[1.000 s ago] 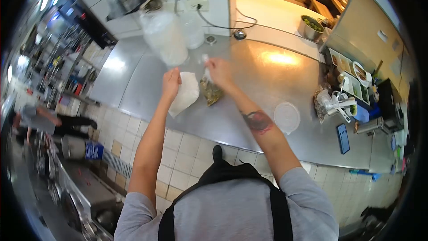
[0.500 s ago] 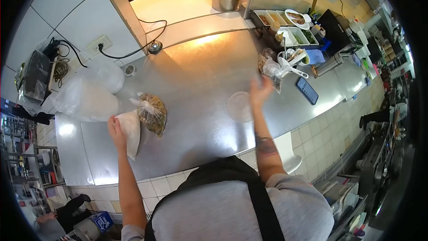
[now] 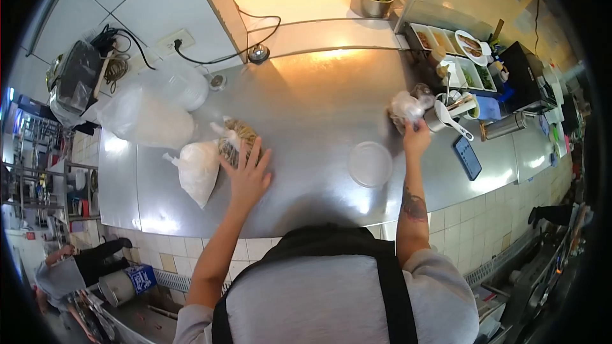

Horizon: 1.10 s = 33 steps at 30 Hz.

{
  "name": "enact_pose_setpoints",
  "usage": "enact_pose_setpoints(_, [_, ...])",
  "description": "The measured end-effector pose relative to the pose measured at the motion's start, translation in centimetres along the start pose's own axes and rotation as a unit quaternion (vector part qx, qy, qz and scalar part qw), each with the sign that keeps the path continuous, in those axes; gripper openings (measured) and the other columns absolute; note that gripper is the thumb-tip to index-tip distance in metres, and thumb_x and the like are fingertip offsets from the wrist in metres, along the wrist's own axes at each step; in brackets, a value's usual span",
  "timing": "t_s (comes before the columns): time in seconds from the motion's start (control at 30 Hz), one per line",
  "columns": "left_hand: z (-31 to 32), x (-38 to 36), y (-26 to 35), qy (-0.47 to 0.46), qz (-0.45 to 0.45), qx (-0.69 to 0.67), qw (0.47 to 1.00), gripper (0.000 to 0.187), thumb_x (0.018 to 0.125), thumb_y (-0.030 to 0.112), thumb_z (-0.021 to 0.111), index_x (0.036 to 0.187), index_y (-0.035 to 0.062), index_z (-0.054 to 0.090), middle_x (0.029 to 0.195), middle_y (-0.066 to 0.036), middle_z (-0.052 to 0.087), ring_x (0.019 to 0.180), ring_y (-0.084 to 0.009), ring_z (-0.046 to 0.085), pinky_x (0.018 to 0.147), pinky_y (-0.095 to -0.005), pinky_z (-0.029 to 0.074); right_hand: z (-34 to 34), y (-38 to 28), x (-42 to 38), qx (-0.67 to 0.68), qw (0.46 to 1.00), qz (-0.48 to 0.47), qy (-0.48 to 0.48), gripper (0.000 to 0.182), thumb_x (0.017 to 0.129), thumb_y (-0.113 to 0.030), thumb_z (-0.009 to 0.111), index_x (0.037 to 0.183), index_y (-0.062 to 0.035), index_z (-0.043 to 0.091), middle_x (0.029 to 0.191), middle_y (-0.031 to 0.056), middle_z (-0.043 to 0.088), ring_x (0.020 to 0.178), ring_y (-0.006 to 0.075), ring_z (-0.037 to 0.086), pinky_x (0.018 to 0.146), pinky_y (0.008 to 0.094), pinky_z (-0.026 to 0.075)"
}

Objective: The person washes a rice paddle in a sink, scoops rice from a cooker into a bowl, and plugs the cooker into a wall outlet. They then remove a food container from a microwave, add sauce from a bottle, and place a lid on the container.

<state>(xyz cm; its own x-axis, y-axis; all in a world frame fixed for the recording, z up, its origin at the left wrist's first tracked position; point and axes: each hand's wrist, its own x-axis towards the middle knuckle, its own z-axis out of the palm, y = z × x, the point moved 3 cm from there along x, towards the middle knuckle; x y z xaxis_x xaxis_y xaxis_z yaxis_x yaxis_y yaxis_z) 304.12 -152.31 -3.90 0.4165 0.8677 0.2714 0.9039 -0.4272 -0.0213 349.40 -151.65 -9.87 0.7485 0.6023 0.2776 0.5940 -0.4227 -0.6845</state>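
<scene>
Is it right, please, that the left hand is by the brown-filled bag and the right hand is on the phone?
No: the right hand is at the plastic bag, not on the phone, as the head view shows; the left hand is by the brown-filled bag.

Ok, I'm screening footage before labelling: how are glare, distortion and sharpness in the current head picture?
Head view: warm glare along the far edge of the steel counter, white glints near its front edge; head view: strong wide-angle bowing, dark corners; head view: left hand and right hand outline clearly, but text on the phone is too small to read.
</scene>
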Motion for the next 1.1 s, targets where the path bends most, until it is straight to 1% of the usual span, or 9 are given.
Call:
enact_pose_setpoints(0.07, [1.3,1.2,0.1,-0.103,0.009,0.039,0.994,0.057,0.064,0.029,0.072,0.117,0.0229,0.055,0.137,0.0,0.038,0.136,-0.0271,0.015,0.092,-0.0772,0.002,1.1,-3.7,-2.5,0.059,0.995,-0.068,0.035,0.034,0.075,-0.028,0.068,0.091,0.0012,0.062,0.086,0.0191,0.062,0.077,0.0291,0.061,0.067,0.0388,0.047])
enact_pose_setpoints(0.13, [2.3,0.6,-1.8,-0.121,-0.007,0.049,0.991,0.056,0.064,0.029,0.072,0.117,0.0228,0.055,0.137,0.0,0.039,0.136,-0.0262,0.014,0.092,-0.0772,0.001,3.6,-7.5,-4.3,0.14,0.976,0.014,-0.163,0.029,0.077,-0.026,0.067,0.09,-0.0002,0.063,0.087,0.0179,0.063,0.077,0.0277,0.06,0.068,0.0384,0.046])
enact_pose_setpoints(0.17, [2.8,0.5,-3.0,-0.134,-0.027,0.061,0.989,0.055,0.065,0.029,0.073,0.116,0.0227,0.055,0.136,0.0,0.039,0.136,-0.0253,0.014,0.092,-0.0772,0.001,6.8,-8.5,-6.3,0.203,0.973,-0.039,-0.103,0.024,0.077,-0.023,0.066,0.089,-0.0021,0.063,0.084,0.0164,0.062,0.076,0.0274,0.059,0.068,0.0383,0.046])
enact_pose_setpoints(0.3, [1.2,-0.5,-3.6,-0.161,-0.056,0.074,0.982,0.054,0.066,0.028,0.072,0.117,0.0228,0.055,0.135,0.0,0.04,0.137,-0.0255,0.013,0.092,-0.0771,0.001,11.2,-18.7,-13.6,0.34,0.915,-0.142,-0.163,0.016,0.073,-0.013,0.067,0.084,-0.003,0.061,0.084,0.0157,0.057,0.079,0.0295,0.054,0.069,0.0387,0.043])
enact_pose_setpoints(0.4, [1.0,-0.5,-3.8,-0.198,-0.082,0.087,0.973,0.055,0.067,0.028,0.072,0.118,0.0224,0.054,0.135,0.0,0.04,0.137,-0.0257,0.013,0.092,-0.0765,0.0,15.7,-21.2,-18.5,0.308,0.856,-0.232,-0.343,0.032,0.07,-0.012,0.069,0.1,-0.0029,0.06,0.098,0.0151,0.059,0.091,0.0317,0.056,0.079,0.0382,0.046])
enact_pose_setpoints(0.57, [0.9,-0.9,-3.5,-0.201,-0.078,0.05,0.975,0.063,0.067,0.027,0.072,0.126,0.0225,0.049,0.14,-0.002,0.033,0.137,-0.0274,0.012,0.093,-0.0759,0.001,11.3,-19.3,-20.2,0.339,0.813,-0.253,-0.4,0.051,0.07,-0.011,0.07,0.117,-0.006,0.051,0.12,0.0156,0.05,0.104,0.0332,0.052,0.09,0.0374,0.043])
enact_pose_setpoints(0.7, [-0.5,-2.9,-0.9,-0.125,-0.097,-0.014,0.987,0.068,0.07,0.027,0.069,0.132,0.0234,0.042,0.144,-0.003,0.027,0.137,-0.031,0.011,0.093,-0.075,0.005,3.7,-11.0,-18.5,0.176,0.884,-0.322,-0.29,0.045,0.066,-0.017,0.071,0.108,-0.0096,0.056,0.118,0.0143,0.05,0.108,0.0331,0.048,0.085,0.044,0.041])
enact_pose_setpoints(0.87, [-0.3,-7.1,3.2,-0.049,-0.183,-0.083,0.978,0.07,0.071,0.026,0.067,0.134,0.0218,0.038,0.146,-0.011,0.019,0.134,-0.0422,0.01,0.094,-0.0712,0.012,-4.4,-3.1,-17.1,-0.048,0.939,-0.273,-0.202,0.043,0.062,-0.022,0.074,0.102,-0.0166,0.059,0.109,0.0041,0.051,0.106,0.0265,0.046,0.081,0.0426,0.033])
enact_pose_setpoints(1.1, [-1.7,-5.5,10.5,-0.073,-0.083,-0.209,0.972,0.069,0.073,0.029,0.065,0.135,0.0172,0.037,0.145,-0.017,0.015,0.132,-0.0444,0.009,0.096,-0.0692,0.012,-5.1,-2.6,-18.3,-0.032,0.94,-0.299,-0.161,0.035,0.069,-0.017,0.068,0.103,-0.0152,0.059,0.113,0.0054,0.052,0.113,0.0229,0.045,0.085,0.0431,0.034])
